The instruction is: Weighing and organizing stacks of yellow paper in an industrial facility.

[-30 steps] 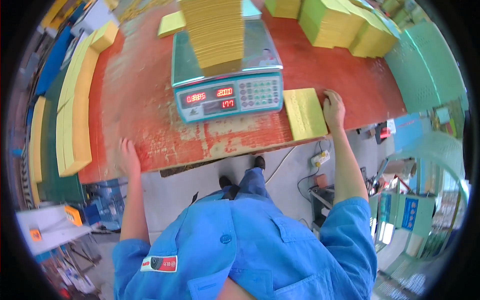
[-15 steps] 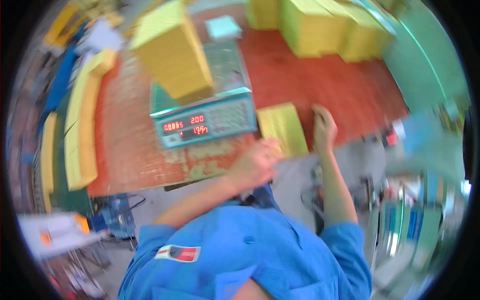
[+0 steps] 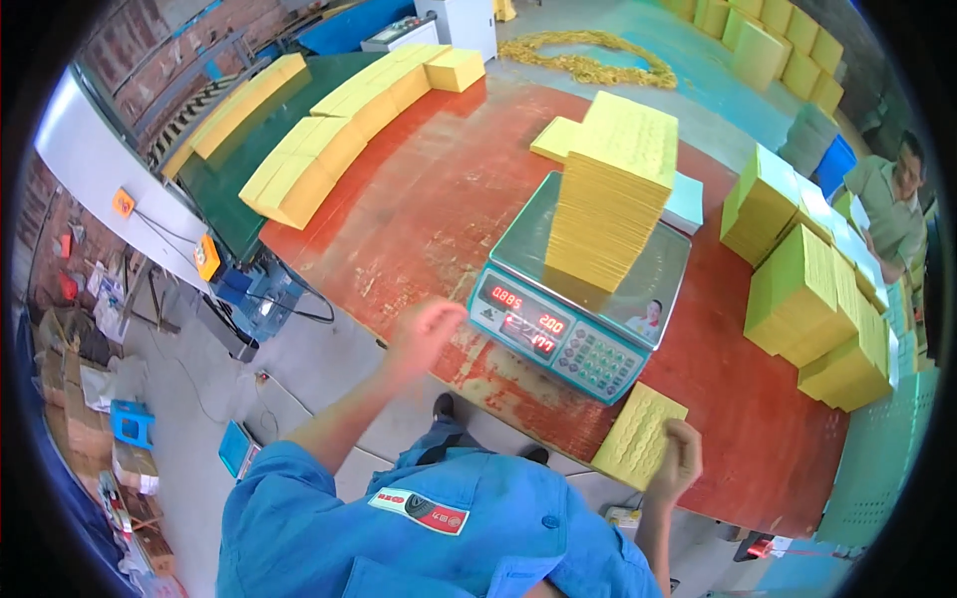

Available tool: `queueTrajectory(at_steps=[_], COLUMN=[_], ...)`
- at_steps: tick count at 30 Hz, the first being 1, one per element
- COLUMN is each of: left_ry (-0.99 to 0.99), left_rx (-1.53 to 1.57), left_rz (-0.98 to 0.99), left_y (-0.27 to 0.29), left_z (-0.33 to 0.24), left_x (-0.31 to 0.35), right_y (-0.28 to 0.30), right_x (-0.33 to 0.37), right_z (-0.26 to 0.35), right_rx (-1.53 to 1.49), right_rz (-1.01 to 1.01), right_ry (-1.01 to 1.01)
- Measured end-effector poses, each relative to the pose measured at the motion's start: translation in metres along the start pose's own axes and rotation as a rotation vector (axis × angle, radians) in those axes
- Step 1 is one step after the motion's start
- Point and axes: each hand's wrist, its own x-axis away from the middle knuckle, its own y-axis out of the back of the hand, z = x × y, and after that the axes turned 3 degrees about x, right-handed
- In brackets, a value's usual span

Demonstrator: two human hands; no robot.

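My left hand (image 3: pixel 427 331) hovers by the near left corner of a teal counting scale (image 3: pixel 558 339), its fingers loosely bent and slightly blurred, with nothing visible in them. A tall stack of yellow paper sheets (image 3: pixel 610 199) stands on the scale's pan, and the red digits of the display are lit. To the right of the scale, a small flat stack of yellow paper (image 3: pixel 640 436) lies at the table's near edge. My right hand (image 3: pixel 678 460) is at that stack's right edge, fingers loosely curved and holding nothing I can see; whether it touches the paper is unclear.
The red worktable (image 3: pixel 419 199) carries a row of yellow paper blocks (image 3: pixel 339 140) at left and several tall stacks (image 3: pixel 802 299) at right. Behind the scale lies a pale blue pad (image 3: pixel 685 203). Another person (image 3: pixel 887 204) is beyond the right side.
The view has swung, bringing the far floor and the other person into sight. My left hand has moved from the small yellow stack to the scale's left. My right hand is closer to that stack.
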Motion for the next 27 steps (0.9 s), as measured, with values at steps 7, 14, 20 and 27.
queueTrajectory(at_steps=[7, 14, 20, 27], left_ry=[-0.087, -0.434, -0.843, -1.024], left_rx=[0.065, -0.192, -0.333, -0.465], left_rz=[0.047, 0.18, 0.33, 0.251], left_y=[0.068, 0.071, -0.028, -0.111], left_z=[0.022, 0.056, 0.089, 0.12], left_x=[-0.086, -0.232, -0.388, -0.499], right_y=[-0.174, -0.255, -0.267, -0.276], right_x=[0.027, 0.069, 0.071, 0.066], right_z=[0.05, 0.03, 0.039, 0.047], right_rx=[-0.328, 0.137, 0.327, 0.401], right_rz=[0.783, 0.244, 0.125, 0.045], right_ry=[-0.292, -0.087, -0.019, -0.108])
